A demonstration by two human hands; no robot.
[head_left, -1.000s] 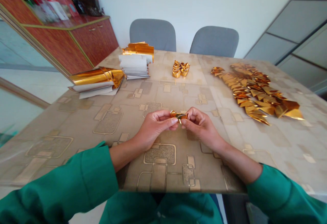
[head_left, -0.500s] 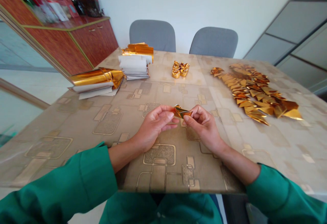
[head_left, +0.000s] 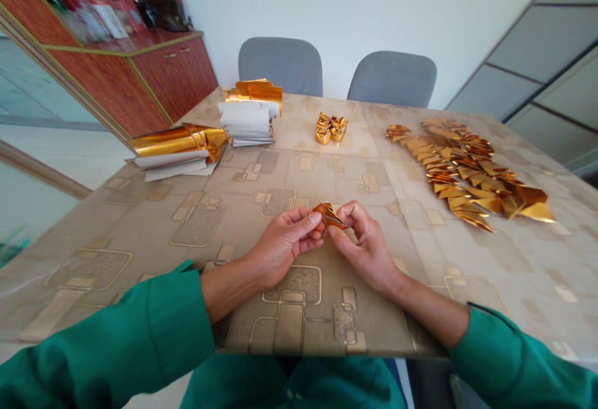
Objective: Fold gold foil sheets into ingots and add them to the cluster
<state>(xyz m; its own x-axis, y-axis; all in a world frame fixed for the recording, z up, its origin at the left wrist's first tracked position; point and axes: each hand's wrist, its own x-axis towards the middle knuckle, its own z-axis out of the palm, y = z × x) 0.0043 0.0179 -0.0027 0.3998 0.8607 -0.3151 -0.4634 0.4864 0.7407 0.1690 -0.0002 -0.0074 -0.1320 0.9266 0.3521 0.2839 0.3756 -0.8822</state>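
Note:
A small folded piece of gold foil paper [head_left: 329, 215] is held above the table between my two hands. My left hand [head_left: 292, 235] pinches its left end between thumb and fingers. At its right end, my right hand [head_left: 362, 235] grips it with thumb and bent forefinger. The piece tilts down toward the right, and the fingers cover parts of it. Beyond my hands stands a little cluster of folded gold paper ingots [head_left: 331, 128]. On the right lies a spread heap of flat folded gold pieces [head_left: 471, 169].
At the left are a bent stack of gold foil sheets [head_left: 177, 141] and a white-backed paper stack [head_left: 247, 122] with gold on top. A patterned cloth covers the table [head_left: 196, 222]. Two grey chairs [head_left: 280, 66] stand behind it, and a wooden cabinet [head_left: 135, 85] at the back left.
The folded gold paper has turned so its right end points lower. My left fingers have closed further around it, and my right hand has shifted slightly left and toward me.

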